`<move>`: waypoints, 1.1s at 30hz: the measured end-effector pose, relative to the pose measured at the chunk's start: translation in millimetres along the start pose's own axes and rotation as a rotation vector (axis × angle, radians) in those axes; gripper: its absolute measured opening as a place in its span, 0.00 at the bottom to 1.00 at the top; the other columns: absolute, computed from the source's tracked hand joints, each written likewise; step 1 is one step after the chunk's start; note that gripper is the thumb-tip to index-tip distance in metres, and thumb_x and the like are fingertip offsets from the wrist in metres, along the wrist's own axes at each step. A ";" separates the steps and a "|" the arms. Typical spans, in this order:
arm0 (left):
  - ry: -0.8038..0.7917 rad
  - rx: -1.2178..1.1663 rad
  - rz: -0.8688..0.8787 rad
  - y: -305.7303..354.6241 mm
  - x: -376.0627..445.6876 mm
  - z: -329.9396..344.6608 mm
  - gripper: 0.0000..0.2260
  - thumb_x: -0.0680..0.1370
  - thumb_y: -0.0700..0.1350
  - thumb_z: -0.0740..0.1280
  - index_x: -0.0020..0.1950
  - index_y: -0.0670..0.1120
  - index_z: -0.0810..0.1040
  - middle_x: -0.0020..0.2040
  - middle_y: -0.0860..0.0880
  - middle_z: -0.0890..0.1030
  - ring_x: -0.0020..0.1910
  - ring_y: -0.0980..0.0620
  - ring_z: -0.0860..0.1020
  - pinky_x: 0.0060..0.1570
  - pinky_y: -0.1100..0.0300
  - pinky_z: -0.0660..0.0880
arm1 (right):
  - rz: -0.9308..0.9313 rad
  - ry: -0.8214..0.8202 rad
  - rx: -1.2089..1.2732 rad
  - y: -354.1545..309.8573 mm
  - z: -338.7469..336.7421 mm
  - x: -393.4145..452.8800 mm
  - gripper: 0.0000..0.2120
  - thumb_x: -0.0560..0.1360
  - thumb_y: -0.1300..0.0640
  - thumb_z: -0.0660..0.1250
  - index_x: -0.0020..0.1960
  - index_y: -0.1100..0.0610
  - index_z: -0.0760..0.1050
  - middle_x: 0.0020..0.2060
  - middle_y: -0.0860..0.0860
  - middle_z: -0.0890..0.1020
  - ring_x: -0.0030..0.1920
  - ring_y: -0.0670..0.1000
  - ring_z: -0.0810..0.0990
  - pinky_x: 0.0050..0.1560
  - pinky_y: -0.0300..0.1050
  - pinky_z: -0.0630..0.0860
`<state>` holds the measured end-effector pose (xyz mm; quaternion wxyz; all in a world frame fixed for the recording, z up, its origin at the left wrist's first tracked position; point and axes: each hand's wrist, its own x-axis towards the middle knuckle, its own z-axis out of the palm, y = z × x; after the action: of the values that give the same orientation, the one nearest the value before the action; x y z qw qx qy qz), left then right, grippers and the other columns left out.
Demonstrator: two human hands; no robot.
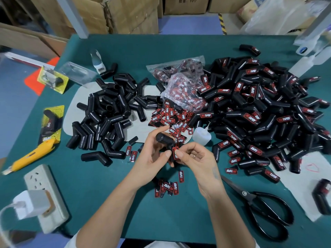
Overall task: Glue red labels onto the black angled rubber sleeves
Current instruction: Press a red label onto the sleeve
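Sleeve (pixel 165 140) in play is the black angled rubber one you hold above the near middle of the green table (pixel 107 194), its ribbed barrel pointing up and left and its other leg hanging down between your hands. Your left hand (pixel 154 156) grasps it, fingers curled round the barrel and the thumb laid along the lower leg. Your right hand (pixel 193 156) pinches the red label (pixel 175 152) against that lower leg, thumb and forefinger closed on it, with a ring on one finger.

To the left, on a pale mat (pixel 75 108), lies your heap of bare sleeves (pixel 111 111), none showing a label. To the right spreads the much larger pile of labelled sleeves (pixel 259 111), red PROTAPER labels showing on many. Between the two piles sits a clear plastic bag (pixel 180 86) of labels, and loose labels (pixel 170 119) spill from its near side toward your hands. A small white glue bottle (pixel 201 136) lies just right of them, nozzle pointing far and right. A few more labels (pixel 167 187) lie on the table near you, between your forearms.

Black scissors (pixel 259 204) lie at the near right. At the left edge you have a yellow utility knife (pixel 32 154), and nearer, a white power strip (pixel 44 197) with a charger plugged in. Cardboard boxes (pixel 129 13) stand beyond the table's far edge.
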<state>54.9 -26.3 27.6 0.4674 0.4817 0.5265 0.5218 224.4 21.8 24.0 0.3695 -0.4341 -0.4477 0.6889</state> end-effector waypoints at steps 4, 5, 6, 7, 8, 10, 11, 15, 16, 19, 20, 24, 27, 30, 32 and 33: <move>-0.008 0.003 -0.011 0.8 -0.2 0.9 0.27 0.82 0.30 0.62 0.76 0.52 0.64 0.54 0.60 0.79 0.49 0.61 0.79 0.52 0.66 0.78 | 0.000 0.009 0.004 0.6 0.1 0.2 0.14 0.71 0.47 0.80 0.46 0.56 0.83 0.46 0.65 0.85 0.50 0.75 0.80 0.62 0.73 0.76; -0.010 0.002 -0.014 1.3 -0.3 1.0 0.27 0.82 0.30 0.62 0.76 0.52 0.64 0.54 0.60 0.79 0.48 0.61 0.79 0.51 0.66 0.78 | -0.001 0.010 0.005 0.4 0.4 0.1 0.14 0.71 0.47 0.80 0.46 0.56 0.83 0.46 0.65 0.85 0.50 0.75 0.80 0.62 0.73 0.76; -0.009 0.005 -0.012 1.5 -0.5 1.0 0.27 0.82 0.29 0.62 0.76 0.52 0.64 0.54 0.60 0.79 0.48 0.62 0.79 0.52 0.67 0.78 | -0.002 0.011 0.004 0.0 0.8 -0.1 0.14 0.71 0.47 0.80 0.46 0.56 0.83 0.46 0.65 0.85 0.50 0.75 0.80 0.62 0.73 0.76; -0.008 0.009 -0.009 1.7 -0.6 1.0 0.27 0.82 0.29 0.62 0.76 0.52 0.64 0.54 0.61 0.79 0.48 0.62 0.79 0.52 0.67 0.77 | -0.003 0.013 0.003 -0.4 1.1 -0.2 0.13 0.71 0.47 0.80 0.46 0.56 0.83 0.46 0.64 0.85 0.50 0.74 0.81 0.62 0.73 0.76; -0.009 0.010 -0.006 1.7 -0.6 0.8 0.27 0.83 0.29 0.62 0.76 0.52 0.64 0.54 0.60 0.79 0.48 0.62 0.79 0.52 0.67 0.77 | -0.004 0.016 0.003 -0.9 1.4 -0.3 0.13 0.70 0.47 0.80 0.45 0.56 0.83 0.46 0.64 0.85 0.49 0.73 0.81 0.62 0.73 0.76; -0.008 0.002 -0.003 1.6 -0.5 0.5 0.26 0.83 0.30 0.62 0.76 0.52 0.64 0.53 0.59 0.80 0.47 0.60 0.79 0.52 0.65 0.78 | -0.009 0.017 0.004 -1.9 2.1 -0.6 0.13 0.71 0.48 0.80 0.45 0.55 0.83 0.45 0.64 0.85 0.48 0.72 0.81 0.62 0.73 0.76; -0.008 -0.001 -0.001 1.3 -0.4 0.3 0.26 0.83 0.30 0.62 0.76 0.52 0.64 0.53 0.59 0.80 0.47 0.60 0.79 0.52 0.65 0.78 | -0.011 0.018 0.005 -2.0 2.3 -0.6 0.12 0.71 0.48 0.80 0.45 0.55 0.83 0.45 0.64 0.85 0.48 0.71 0.81 0.62 0.73 0.76; -0.008 0.010 0.002 0.4 0.0 0.5 0.27 0.83 0.28 0.62 0.76 0.51 0.64 0.52 0.59 0.80 0.48 0.61 0.79 0.52 0.66 0.78 | -0.018 0.013 -0.001 -1.1 2.5 -0.5 0.13 0.71 0.48 0.80 0.45 0.56 0.83 0.45 0.64 0.85 0.49 0.73 0.81 0.62 0.74 0.75; -0.010 0.009 0.004 0.5 0.1 0.5 0.27 0.83 0.28 0.62 0.76 0.51 0.64 0.52 0.59 0.80 0.48 0.61 0.79 0.52 0.66 0.78 | -0.020 0.011 -0.003 -1.2 2.6 -0.6 0.14 0.71 0.46 0.81 0.45 0.56 0.83 0.45 0.63 0.85 0.49 0.72 0.81 0.62 0.74 0.75; -0.009 0.005 0.018 0.8 0.1 0.7 0.27 0.82 0.29 0.62 0.76 0.51 0.64 0.53 0.59 0.79 0.49 0.62 0.79 0.53 0.67 0.77 | -0.023 0.009 -0.013 -1.4 3.7 -0.7 0.18 0.69 0.41 0.82 0.45 0.54 0.83 0.45 0.60 0.86 0.47 0.65 0.82 0.62 0.72 0.77; -0.007 0.005 0.022 1.0 0.3 0.9 0.27 0.82 0.29 0.62 0.76 0.51 0.64 0.53 0.59 0.79 0.49 0.61 0.79 0.53 0.67 0.77 | -0.022 0.008 -0.018 -1.1 4.0 -0.6 0.18 0.69 0.40 0.82 0.45 0.53 0.83 0.45 0.59 0.86 0.47 0.64 0.82 0.62 0.71 0.77; 0.002 -0.025 0.023 0.7 0.5 2.2 0.26 0.82 0.32 0.63 0.76 0.52 0.64 0.53 0.56 0.78 0.46 0.55 0.79 0.49 0.60 0.80 | -0.029 0.005 -0.040 -0.5 3.2 -0.2 0.12 0.70 0.44 0.80 0.43 0.51 0.83 0.43 0.54 0.87 0.46 0.54 0.82 0.60 0.66 0.78; 0.006 -0.033 0.024 0.0 1.0 2.9 0.27 0.82 0.32 0.63 0.77 0.53 0.65 0.54 0.56 0.78 0.47 0.54 0.79 0.48 0.58 0.81 | -0.033 0.001 -0.036 -0.5 2.8 -0.2 0.11 0.71 0.47 0.80 0.44 0.52 0.83 0.43 0.57 0.86 0.45 0.57 0.82 0.60 0.67 0.77; 0.001 -0.019 0.038 0.7 1.6 2.4 0.29 0.83 0.30 0.63 0.76 0.59 0.67 0.55 0.58 0.78 0.48 0.57 0.80 0.50 0.61 0.80 | -0.035 0.001 -0.039 -1.2 2.8 -0.6 0.11 0.71 0.47 0.79 0.43 0.52 0.83 0.42 0.57 0.86 0.45 0.56 0.82 0.59 0.66 0.77; 0.003 -0.013 0.039 0.3 1.6 2.3 0.30 0.82 0.30 0.63 0.76 0.60 0.67 0.55 0.59 0.79 0.48 0.57 0.80 0.51 0.62 0.80 | -0.040 -0.001 -0.047 -1.9 2.9 -1.0 0.10 0.71 0.46 0.79 0.43 0.51 0.83 0.41 0.55 0.87 0.44 0.53 0.82 0.58 0.63 0.78; 0.006 -0.021 0.029 -0.3 1.6 2.6 0.29 0.82 0.31 0.63 0.76 0.59 0.67 0.54 0.58 0.79 0.47 0.55 0.80 0.50 0.60 0.80 | -0.043 -0.005 -0.049 -2.3 3.0 -1.2 0.10 0.71 0.46 0.79 0.43 0.51 0.83 0.39 0.54 0.87 0.43 0.51 0.82 0.56 0.60 0.78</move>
<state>57.3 -24.5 27.3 0.4632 0.4827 0.5156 0.5353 222.3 20.6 27.2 0.3722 -0.4316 -0.4747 0.6707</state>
